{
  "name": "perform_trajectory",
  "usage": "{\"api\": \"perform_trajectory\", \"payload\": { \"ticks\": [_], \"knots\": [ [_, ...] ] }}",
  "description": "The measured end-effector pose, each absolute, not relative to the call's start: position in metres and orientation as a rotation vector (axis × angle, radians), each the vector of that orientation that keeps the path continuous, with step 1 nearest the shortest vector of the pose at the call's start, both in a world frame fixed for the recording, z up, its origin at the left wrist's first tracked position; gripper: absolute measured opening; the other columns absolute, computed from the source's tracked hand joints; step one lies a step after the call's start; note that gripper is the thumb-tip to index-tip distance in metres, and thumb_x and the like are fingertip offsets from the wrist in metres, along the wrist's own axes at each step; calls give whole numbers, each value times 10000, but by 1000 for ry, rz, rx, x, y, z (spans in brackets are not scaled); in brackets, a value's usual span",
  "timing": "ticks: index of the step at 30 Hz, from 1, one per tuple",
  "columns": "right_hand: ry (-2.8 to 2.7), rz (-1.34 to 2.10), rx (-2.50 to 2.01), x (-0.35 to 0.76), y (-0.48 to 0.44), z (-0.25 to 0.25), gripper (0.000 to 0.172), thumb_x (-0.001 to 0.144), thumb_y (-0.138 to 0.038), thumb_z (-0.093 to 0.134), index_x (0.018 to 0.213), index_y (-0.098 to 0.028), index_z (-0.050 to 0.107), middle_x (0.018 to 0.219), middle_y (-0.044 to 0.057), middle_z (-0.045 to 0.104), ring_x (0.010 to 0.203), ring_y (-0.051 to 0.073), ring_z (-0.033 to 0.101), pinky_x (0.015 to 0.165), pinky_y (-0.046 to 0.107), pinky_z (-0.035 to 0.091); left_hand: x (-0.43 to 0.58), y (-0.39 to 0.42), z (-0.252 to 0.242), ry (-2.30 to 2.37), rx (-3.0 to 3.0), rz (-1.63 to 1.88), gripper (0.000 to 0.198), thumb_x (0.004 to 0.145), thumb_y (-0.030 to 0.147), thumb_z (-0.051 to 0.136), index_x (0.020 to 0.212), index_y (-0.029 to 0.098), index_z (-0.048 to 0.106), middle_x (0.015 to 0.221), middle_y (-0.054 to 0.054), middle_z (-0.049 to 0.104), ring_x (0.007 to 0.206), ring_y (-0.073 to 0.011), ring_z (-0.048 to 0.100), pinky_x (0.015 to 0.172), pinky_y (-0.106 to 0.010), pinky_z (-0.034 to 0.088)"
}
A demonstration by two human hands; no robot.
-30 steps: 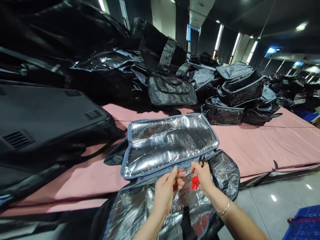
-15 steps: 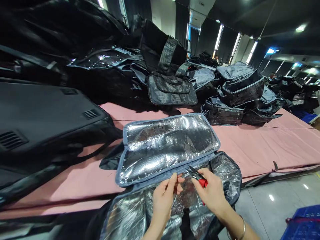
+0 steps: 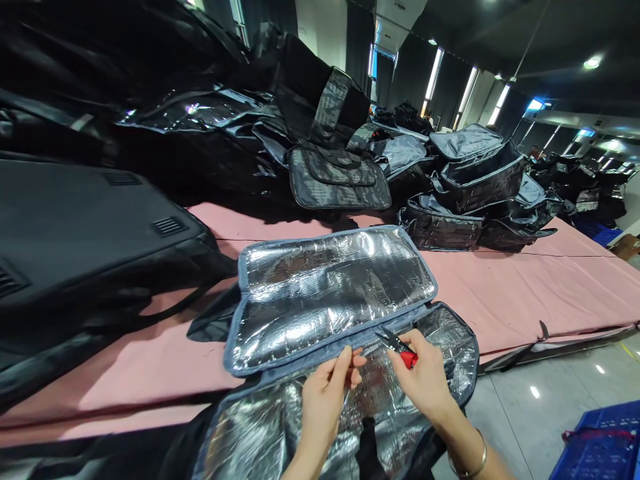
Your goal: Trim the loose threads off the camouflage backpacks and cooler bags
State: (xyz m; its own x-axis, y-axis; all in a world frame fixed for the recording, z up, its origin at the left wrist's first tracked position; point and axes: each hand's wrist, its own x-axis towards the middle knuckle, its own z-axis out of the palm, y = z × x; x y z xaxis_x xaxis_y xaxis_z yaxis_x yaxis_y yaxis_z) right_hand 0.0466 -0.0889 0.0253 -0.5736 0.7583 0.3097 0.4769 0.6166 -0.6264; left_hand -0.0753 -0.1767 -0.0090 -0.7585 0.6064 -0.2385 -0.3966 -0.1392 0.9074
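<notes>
At the far left, one large dark grey bag [image 3: 75,220] lies on the pink-covered table [image 3: 515,287], showing three slotted patches, one of them cut by the picture's edge. Behind it rises a heap of black bags [image 3: 200,153], too dark and tangled to count. Right of the grey bag, at the near side of the table, is one open bag with a silver lining [image 3: 250,423]; its single lid [image 3: 330,293] is laid back flat, away from the person, and edged in grey-blue binding. Over this lining is the left hand [image 3: 325,390], thumb and forefinger brought close together, the other fingers loosely curled; whether anything thin is between them I cannot tell. One camouflage bag [image 3: 340,177] sits beyond the lid. One black strap [image 3: 367,443] lies across the lining between the two forearms. To its right, the right hand [image 3: 425,377] has its fingers closed around one pair of snips [image 3: 400,347], dark-bladed and red at the grip, blades pointing up and left near the lid's lower edge. One bracelet [image 3: 473,460] circles that wrist. Farther back stand at least three open bags [image 3: 475,187], piled together. One blue crate [image 3: 600,440] is on the floor at lower right.
</notes>
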Motion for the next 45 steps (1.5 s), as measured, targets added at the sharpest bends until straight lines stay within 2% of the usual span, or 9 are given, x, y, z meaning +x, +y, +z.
{"api": "perform_trajectory", "payload": {
  "ticks": [5,9,14,19,26,37,45],
  "knots": [
    [-2228,607,-978,46,-96,10,148,856,-322,496,908,-192,545,756,15,649,653,169,623,623,242,431,-75,-175,-14,1475,248,1963,497,560,566,738,736,101,713,605,-44,656,492,-109,479,472,-231,394],
    [-2261,599,-937,45,-98,6,164,884,-323,454,882,-193,554,720,15,634,636,168,613,613,243,421,-76,-175,-17,1497,259,1949,505,567,581,725,724,101,712,565,-38,633,502,-122,484,477,-238,400],
    [-2301,690,-920,48,-97,14,155,881,-323,462,887,-196,552,724,6,634,625,161,606,610,240,418,-76,-175,-16,1521,269,1953,520,568,591,719,739,100,714,596,-51,649,490,-122,481,478,-248,407],
    [-2422,686,-832,44,-100,23,134,868,-306,480,888,-198,557,745,9,636,668,167,618,627,239,423,-75,-175,-19,1545,301,1961,507,599,585,705,751,101,715,541,-31,619,495,-124,494,495,-238,418],
    [-2348,686,-761,42,-99,12,142,873,-289,479,906,-195,579,767,17,653,678,152,628,643,223,448,-75,-175,-18,1604,358,1937,502,625,608,668,719,117,704,542,-31,618,490,-135,499,494,-249,421],
    [-2382,535,-823,40,-105,10,177,895,-296,440,911,-193,583,767,46,650,715,184,632,663,250,450,-73,-175,-14,1558,327,1950,490,635,584,673,755,110,703,573,-39,636,497,-130,498,501,-246,422],
    [-2316,729,-713,41,-102,13,152,872,-288,479,849,-193,595,733,14,635,670,150,598,630,225,421,-74,-176,-9,1574,352,1951,476,639,584,670,736,120,707,555,-28,616,491,-127,487,493,-245,412]
  ]
}}
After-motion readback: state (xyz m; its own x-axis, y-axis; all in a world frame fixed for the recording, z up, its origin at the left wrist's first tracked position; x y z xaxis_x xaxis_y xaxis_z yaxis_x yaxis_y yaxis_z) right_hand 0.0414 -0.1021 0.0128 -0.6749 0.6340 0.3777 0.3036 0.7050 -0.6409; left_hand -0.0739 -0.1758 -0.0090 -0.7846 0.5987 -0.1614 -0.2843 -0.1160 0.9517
